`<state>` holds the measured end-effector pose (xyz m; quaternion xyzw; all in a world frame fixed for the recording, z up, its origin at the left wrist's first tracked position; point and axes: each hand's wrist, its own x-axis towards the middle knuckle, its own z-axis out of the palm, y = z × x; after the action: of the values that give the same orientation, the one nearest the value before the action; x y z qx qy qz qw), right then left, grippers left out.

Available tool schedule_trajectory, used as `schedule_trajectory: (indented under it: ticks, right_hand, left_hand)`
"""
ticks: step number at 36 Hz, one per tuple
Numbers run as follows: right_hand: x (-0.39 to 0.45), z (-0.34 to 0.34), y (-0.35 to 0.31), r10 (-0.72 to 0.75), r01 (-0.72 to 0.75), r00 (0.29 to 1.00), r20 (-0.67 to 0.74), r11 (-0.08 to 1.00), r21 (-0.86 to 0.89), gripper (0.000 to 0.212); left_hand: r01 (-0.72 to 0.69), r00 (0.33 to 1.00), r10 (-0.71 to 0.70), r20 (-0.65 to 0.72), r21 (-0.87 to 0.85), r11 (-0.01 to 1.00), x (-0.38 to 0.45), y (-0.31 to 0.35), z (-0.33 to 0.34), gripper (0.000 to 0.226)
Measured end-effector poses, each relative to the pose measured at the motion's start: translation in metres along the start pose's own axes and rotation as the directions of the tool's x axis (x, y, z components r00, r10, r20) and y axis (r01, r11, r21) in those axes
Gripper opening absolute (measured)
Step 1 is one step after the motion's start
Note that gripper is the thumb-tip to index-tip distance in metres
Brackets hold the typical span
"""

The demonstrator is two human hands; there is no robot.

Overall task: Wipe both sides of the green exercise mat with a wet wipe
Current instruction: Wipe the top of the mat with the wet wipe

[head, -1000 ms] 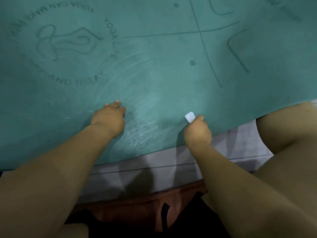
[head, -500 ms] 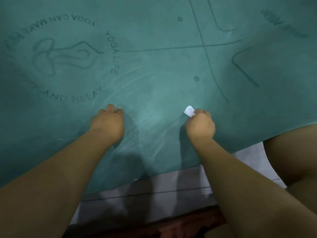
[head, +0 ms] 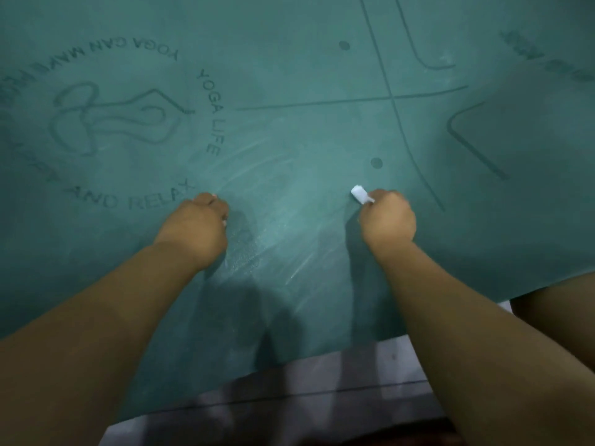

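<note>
The green exercise mat (head: pixel 306 130) lies flat and fills most of the view, with a printed yoga emblem at the left and guide lines at the right. Pale wet streaks show on it between my hands. My right hand (head: pixel 388 220) grips a small folded white wet wipe (head: pixel 360 194), whose end sticks out past the fingers and touches the mat. My left hand (head: pixel 196 225) rests on the mat as a fist just below the words "AND RELAX". Nothing shows in it.
The mat's near edge (head: pixel 289 358) runs across the bottom, with grey plank floor (head: pixel 322 394) below it. My bare knee (head: pixel 560 304) sits at the right edge, partly on the mat's border. A reddish-brown strip shows at the bottom edge.
Both hands have slid a little farther up the mat, and the view has moved forward with them, so the near edge and floor sit lower. The right hand still holds the wipe.
</note>
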<state>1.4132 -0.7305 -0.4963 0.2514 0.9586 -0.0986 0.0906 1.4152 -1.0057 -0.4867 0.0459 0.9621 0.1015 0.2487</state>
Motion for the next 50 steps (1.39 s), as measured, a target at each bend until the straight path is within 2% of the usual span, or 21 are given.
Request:
schedule_trajectory:
  ticks: [2, 4, 7, 9, 12, 14, 18, 21, 24, 27, 31, 33, 34, 35, 37, 39, 41, 44, 46, 48, 50]
  right_hand:
    - [-0.006, 0.006, -0.014, -0.02, 0.02, 1.0, 0.01, 1.0, 0.007, 0.028]
    - [-0.027, 0.026, -0.029, -0.209, 0.211, 0.976, -0.06, 0.977, 0.02, 0.039]
    - [-0.068, 0.043, -0.051, -0.534, 0.537, 0.842, -0.076, 0.843, 0.034, 0.043]
    - [-0.081, 0.05, -0.059, -0.713, 0.713, 0.701, -0.022, 0.701, 0.018, 0.035]
    - [-0.061, 0.045, -0.054, -0.839, 0.839, 0.544, 0.027, 0.543, -0.033, 0.029]
    - [-0.027, 0.032, -0.046, -0.788, 0.788, 0.614, 0.044, 0.608, -0.095, 0.034]
    - [0.042, 0.003, -0.027, -0.354, 0.352, 0.935, -0.005, 0.931, -0.097, 0.034]
    - [0.06, -0.002, -0.027, -0.167, 0.159, 0.984, -0.066, 0.98, -0.116, 0.026]
    - [0.049, 0.017, -0.046, -0.247, 0.234, 0.96, -0.129, 0.966, -0.108, 0.028]
    - [0.018, 0.037, -0.072, -0.544, 0.54, 0.824, -0.158, 0.839, -0.072, 0.036]
    - [-0.02, 0.051, -0.094, -0.893, 0.885, 0.437, -0.11, 0.448, -0.124, 0.035]
    - [-0.013, 0.048, -0.093, -0.958, 0.946, 0.259, -0.122, 0.277, -0.167, 0.027]
    - [-0.002, 0.044, -0.09, -0.97, 0.956, 0.215, -0.109, 0.232, -0.18, 0.021]
    - [0.013, 0.037, -0.088, -0.968, 0.951, 0.24, -0.075, 0.25, -0.181, 0.017]
    - [0.055, 0.024, -0.08, -0.867, 0.854, 0.498, 0.019, 0.487, -0.183, 0.037]
    - [0.102, 0.014, -0.064, -0.57, 0.564, 0.82, 0.047, 0.791, -0.237, 0.045]
    - [0.125, 0.003, -0.055, -0.254, 0.245, 0.967, -0.019, 0.949, -0.2, 0.04]
    - [0.114, 0.011, -0.072, -0.086, 0.087, 0.993, -0.078, 0.996, 0.019, 0.026]
    - [0.09, 0.027, -0.094, -0.3, 0.315, 0.94, -0.16, 0.947, 0.072, 0.029]
    - [0.06, 0.041, -0.113, -0.62, 0.637, 0.764, -0.18, 0.769, 0.057, 0.036]
    - [0.039, 0.047, -0.12, -0.831, 0.836, 0.548, -0.099, 0.548, 0.029, 0.044]
  left_hand:
    - [0.014, 1.0, -0.014, -0.025, 0.026, 1.0, 0.002, 0.002, -0.005, 0.025]
    - [0.028, 0.999, -0.026, -0.047, 0.045, 0.999, 0.006, 0.004, -0.007, 0.035]
    - [0.049, 0.997, -0.045, -0.068, 0.058, 0.997, 0.015, 0.002, -0.011, 0.046]
    - [0.052, 0.996, -0.049, -0.071, 0.04, 0.998, 0.022, -0.003, -0.01, 0.043]
    - [0.041, 0.994, -0.042, -0.102, -0.012, 0.999, 0.03, -0.01, -0.007, 0.036]
    - [0.032, 0.989, -0.038, -0.142, -0.043, 0.999, 0.033, -0.015, -0.005, 0.03]
    - [0.025, 0.979, -0.023, -0.202, 0.009, 1.0, 0.04, -0.017, -0.006, 0.028]
    - [0.06, 0.987, -0.058, -0.147, 0.007, 0.998, 0.046, -0.016, -0.006, 0.031]
    - [0.001, 0.986, -0.001, -0.164, 0.003, 1.0, 0.053, -0.019, 0.001, 0.038]
    - [0.007, 0.983, -0.005, -0.181, 0.015, 1.0, 0.055, -0.019, 0.001, 0.036]
    - [-0.041, 0.947, 0.053, -0.316, 0.042, 0.998, 0.058, -0.026, -0.007, 0.024]
    - [-0.05, 0.934, 0.07, -0.35, 0.067, 0.997, 0.059, -0.033, -0.012, 0.024]
    - [-0.05, 0.927, 0.075, -0.367, 0.077, 0.996, 0.059, -0.036, -0.014, 0.025]
    - [-0.048, 0.922, 0.076, -0.38, 0.082, 0.995, 0.06, -0.038, -0.015, 0.026]
    - [-0.03, 0.934, 0.054, -0.354, 0.074, 0.997, 0.063, -0.04, -0.016, 0.036]
    - [-0.004, 0.942, 0.018, -0.334, 0.043, 0.999, 0.066, -0.04, -0.017, 0.044]
    - [-0.002, 0.938, 0.003, -0.347, 0.003, 1.0, 0.071, -0.041, -0.018, 0.041]
    - [-0.01, 0.912, -0.005, -0.411, -0.034, 0.999, 0.077, -0.044, -0.017, 0.034]
    - [-0.014, 0.907, -0.006, -0.42, -0.047, 0.999, 0.078, -0.045, -0.017, 0.031]
    - [-0.009, 0.917, -0.018, -0.4, -0.065, 0.998, 0.079, -0.044, -0.017, 0.027]
    - [-0.011, 0.927, -0.022, -0.375, -0.083, 0.996, 0.08, -0.045, -0.015, 0.028]
